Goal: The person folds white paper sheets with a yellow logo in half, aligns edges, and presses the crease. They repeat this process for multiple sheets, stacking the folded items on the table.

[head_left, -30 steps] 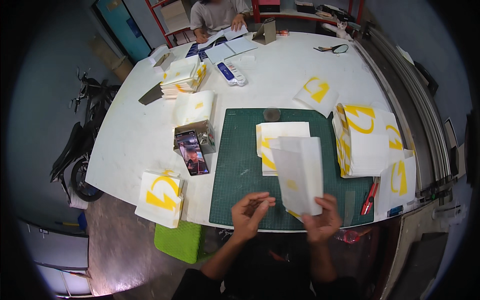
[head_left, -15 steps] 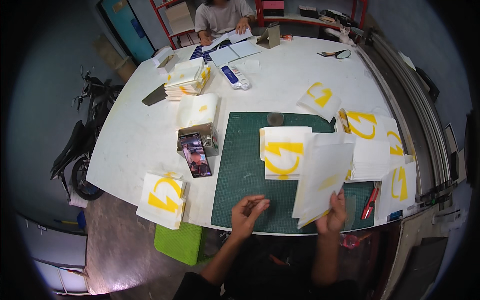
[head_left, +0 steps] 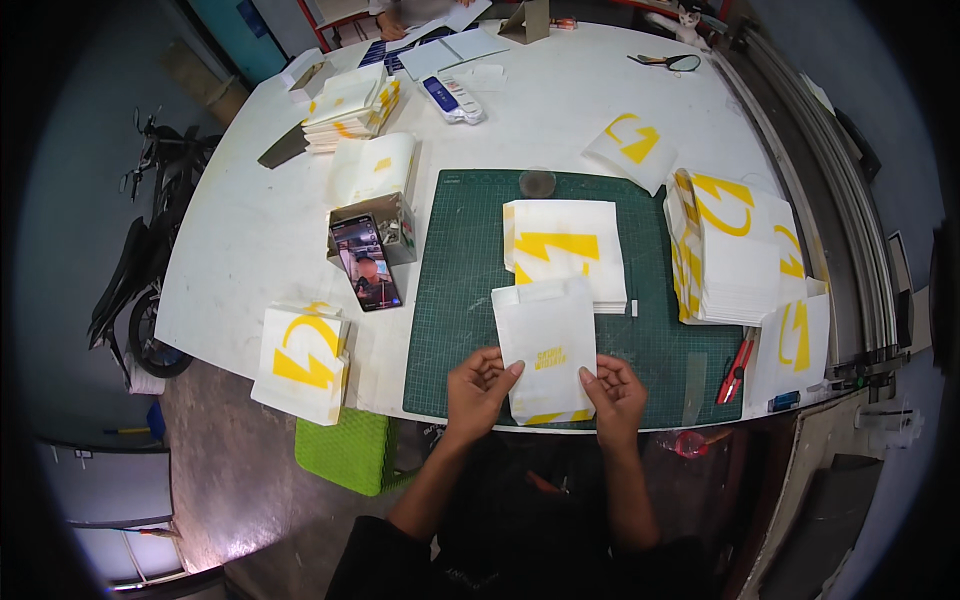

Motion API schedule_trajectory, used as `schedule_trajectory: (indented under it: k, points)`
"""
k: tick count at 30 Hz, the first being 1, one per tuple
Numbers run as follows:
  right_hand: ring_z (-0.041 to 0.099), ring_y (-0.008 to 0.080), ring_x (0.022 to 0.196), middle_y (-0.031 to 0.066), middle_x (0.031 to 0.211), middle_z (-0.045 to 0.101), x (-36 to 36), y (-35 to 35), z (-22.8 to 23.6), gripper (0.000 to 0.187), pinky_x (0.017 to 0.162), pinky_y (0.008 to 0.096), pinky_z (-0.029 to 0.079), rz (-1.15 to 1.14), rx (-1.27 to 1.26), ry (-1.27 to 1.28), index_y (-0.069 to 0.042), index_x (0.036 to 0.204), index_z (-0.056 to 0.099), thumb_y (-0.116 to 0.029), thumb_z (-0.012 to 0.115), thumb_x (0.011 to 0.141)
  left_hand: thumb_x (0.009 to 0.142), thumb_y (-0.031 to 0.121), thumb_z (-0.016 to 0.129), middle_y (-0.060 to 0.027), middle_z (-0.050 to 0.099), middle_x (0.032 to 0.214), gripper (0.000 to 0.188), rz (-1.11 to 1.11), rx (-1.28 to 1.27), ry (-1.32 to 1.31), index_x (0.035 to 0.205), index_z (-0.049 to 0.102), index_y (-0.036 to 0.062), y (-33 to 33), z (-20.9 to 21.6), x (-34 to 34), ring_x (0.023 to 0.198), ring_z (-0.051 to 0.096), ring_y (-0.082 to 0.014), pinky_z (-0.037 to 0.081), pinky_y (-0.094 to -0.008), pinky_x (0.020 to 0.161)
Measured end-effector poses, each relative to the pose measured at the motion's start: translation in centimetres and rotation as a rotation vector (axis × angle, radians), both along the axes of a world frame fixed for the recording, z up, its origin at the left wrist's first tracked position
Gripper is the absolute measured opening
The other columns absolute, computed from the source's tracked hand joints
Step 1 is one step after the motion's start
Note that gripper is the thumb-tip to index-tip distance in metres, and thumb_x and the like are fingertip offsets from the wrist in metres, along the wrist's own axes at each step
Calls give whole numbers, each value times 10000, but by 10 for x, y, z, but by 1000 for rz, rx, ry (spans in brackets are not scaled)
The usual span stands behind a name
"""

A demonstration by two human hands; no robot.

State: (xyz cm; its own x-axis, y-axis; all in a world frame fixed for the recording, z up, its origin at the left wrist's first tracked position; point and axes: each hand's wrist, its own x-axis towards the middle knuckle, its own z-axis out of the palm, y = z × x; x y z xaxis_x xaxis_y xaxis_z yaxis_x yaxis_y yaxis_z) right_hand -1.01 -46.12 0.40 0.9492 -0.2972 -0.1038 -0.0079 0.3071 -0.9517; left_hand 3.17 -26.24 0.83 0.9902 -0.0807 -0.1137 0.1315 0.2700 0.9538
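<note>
A white paper bag with small yellow print is held over the front of the green cutting mat. My left hand pinches its left edge, thumb on the front face. On the opposite edge, my right hand grips it the same way. A yellow band shows along the bag's lower end. Just beyond it lies a stack of white bags with a large yellow design, partly covered by the held one. Whether more than one bag is in my hands, I cannot tell.
Right of the mat stand a bigger bag stack and a red cutter knife. To the left are a phone leaning on a box and another bag pile. Across the table a person's hand handles paper.
My left hand has come over and taken the bag's left edge. The bag, earlier tilted up in my right hand alone, has moved left and faces me squarely. The head view has shifted.
</note>
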Motion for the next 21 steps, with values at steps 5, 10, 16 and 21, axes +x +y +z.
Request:
schedule_trajectory:
  k: [5,10,16,21]
  points:
    - [693,118,909,117,1029,743,-2,-8,0,89,808,260,539,191,-9,19,67,1051,679,16,686,978,972,-23,706,-126,749,1030,281,-3,-10,29,1230,612,-86,6,1,1,912,719,-132,586,-259,847]
    - [711,184,863,141,999,744,-10,7,6,57,769,296,542,-41,-341,-103,39,999,699,11,701,950,940,36,749,-170,680,1246,457,107,258,-186,1328,535,-79,-4,5,-6,1143,660,-194,534,-363,1009]
    - [676,376,1091,205,1150,696,3,24,65,253,943,459,539,259,-798,-572,5,1040,724,-13,765,791,981,74,713,-160,649,1306,386,-32,-81,-239,1314,563,-50,-20,31,-31,1199,623,-176,508,-359,1019]
    - [656,360,1136,237,1182,676,-2,18,38,440,1002,467,510,-92,-884,-409,54,1205,650,-42,800,803,1026,55,659,-102,719,1150,270,33,-85,-8,1270,596,-44,-3,23,-16,1012,692,-127,565,-270,885]
